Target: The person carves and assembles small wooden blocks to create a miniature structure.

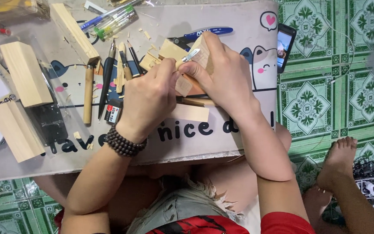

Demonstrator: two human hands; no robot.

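Wood block (pixel 204 54): small pale piece, held above the desk (pixel 221 143) mat, gripped so one face is turned to the blade.
Right hand (pixel 226 76): fingers wrapped tight round the block, steadying it.
Left hand (pixel 150 99): fingers pressed together, pinching a carving knife (pixel 190 55), its metal blade laid on the block's edge.
Spare blocks (pixel 24 71): set aside at the left.
Chisels (pixel 107 78): lined up just beside the hands, apparently for easy reach.
Shavings (pixel 147 35): scattered around.
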